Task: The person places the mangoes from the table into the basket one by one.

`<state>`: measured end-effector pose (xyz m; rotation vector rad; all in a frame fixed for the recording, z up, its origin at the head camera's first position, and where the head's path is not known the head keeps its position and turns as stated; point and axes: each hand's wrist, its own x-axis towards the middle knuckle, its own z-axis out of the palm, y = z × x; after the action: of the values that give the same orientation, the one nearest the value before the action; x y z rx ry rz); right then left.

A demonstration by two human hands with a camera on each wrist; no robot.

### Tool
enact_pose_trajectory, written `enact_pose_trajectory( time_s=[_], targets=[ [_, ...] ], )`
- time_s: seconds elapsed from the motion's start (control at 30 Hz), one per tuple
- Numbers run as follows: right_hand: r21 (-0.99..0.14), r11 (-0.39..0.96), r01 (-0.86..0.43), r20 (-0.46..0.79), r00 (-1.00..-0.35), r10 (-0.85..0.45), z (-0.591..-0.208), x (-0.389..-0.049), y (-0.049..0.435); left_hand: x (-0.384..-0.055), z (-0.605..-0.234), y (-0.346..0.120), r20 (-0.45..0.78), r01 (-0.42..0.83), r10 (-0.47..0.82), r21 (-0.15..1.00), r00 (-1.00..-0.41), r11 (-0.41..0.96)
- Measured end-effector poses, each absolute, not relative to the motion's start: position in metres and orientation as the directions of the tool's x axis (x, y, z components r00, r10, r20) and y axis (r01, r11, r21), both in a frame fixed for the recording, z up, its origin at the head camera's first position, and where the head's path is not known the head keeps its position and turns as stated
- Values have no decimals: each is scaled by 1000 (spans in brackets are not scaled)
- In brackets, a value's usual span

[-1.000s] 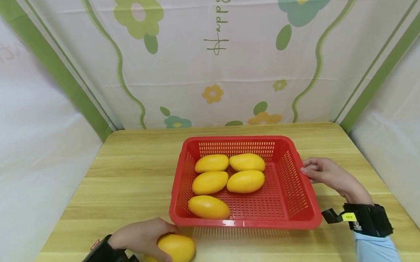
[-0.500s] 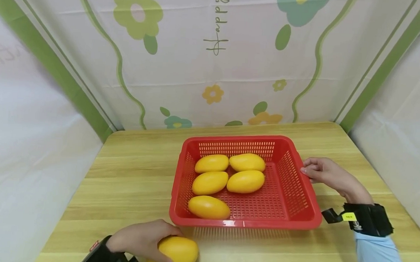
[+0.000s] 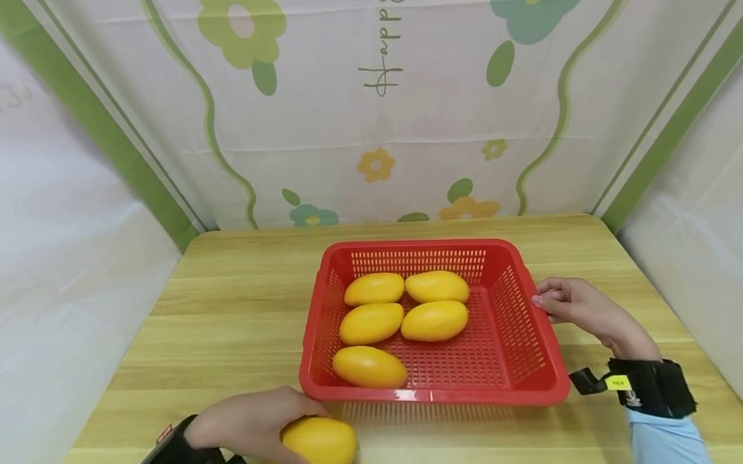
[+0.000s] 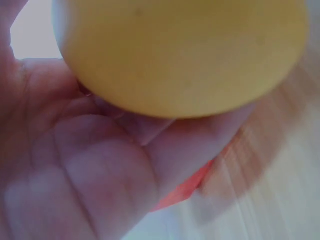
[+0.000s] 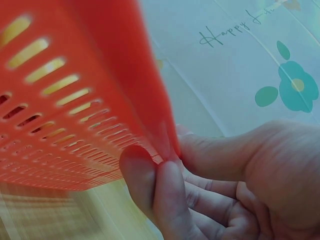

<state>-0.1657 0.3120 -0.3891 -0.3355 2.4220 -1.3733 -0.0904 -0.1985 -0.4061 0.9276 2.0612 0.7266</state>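
Note:
My left hand grips a yellow mango from above, in front of the basket's near left corner. In the left wrist view the mango fills the top, with fingers curled along its far side. A red plastic basket stands mid-table with several mangoes lying in its left and middle part. On its right side my right hand pinches the rim. The right wrist view shows the thumb on one side of the basket's rim and fingertips under it.
The wooden table runs back to a white cloth wall printed with flowers. More white cloth closes off the left and right sides. The basket's right half shows its bare slotted floor.
My left hand and the mango have shifted slightly to the right near the front of the table. The right hand and the basket have stayed in place.

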Motion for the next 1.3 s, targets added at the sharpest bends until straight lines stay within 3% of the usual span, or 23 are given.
enact_pose_trajectory(
  time_s=[0.37,0.93,1.3],
  targets=[
    [-867,497,-32,-172,-918,-359,-390,-166,313,-87,-382,-196,-392,409,790,697,-471,590],
    [-858,513,-24,-185,-917,-353,-389,-168,312,-95,-354,-193,-268,530,831,665,-488,526],
    [-857,514,-42,-172,-916,-362,-390,-166,312,-101,-336,-180,-181,594,815,602,-550,534]
  ],
)
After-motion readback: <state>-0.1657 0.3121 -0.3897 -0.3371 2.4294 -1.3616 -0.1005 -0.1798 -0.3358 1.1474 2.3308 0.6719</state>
